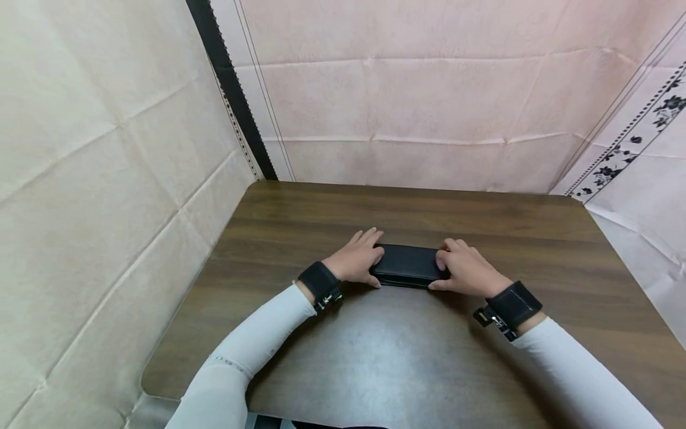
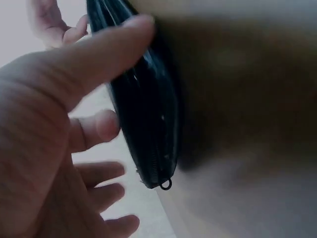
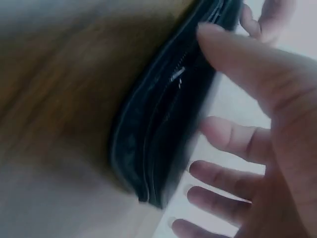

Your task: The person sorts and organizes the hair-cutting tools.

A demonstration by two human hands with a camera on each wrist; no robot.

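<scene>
A black long wallet (image 1: 408, 262) with a zip lies on the table in front of the person, its long side running left to right. At its left end the left hand (image 1: 355, 261) pinches it, thumb along the near edge and index finger on the top face; the other fingers are spread past the end. The right hand (image 1: 467, 269) grips the opposite end, with its thumb at the near edge and curled fingers over the top. A zip pull (image 3: 177, 74) shows on the near side in the right wrist view. In the left wrist view a small loop (image 2: 166, 184) sticks out at one corner.
The brown wood-grain table (image 1: 300, 208) has rounded corners. Pale creased sheets (image 1: 429, 107) hang behind it and at the left side, one with a black strip (image 1: 230, 77). Black bands with small cameras sit on both wrists, over white sleeves.
</scene>
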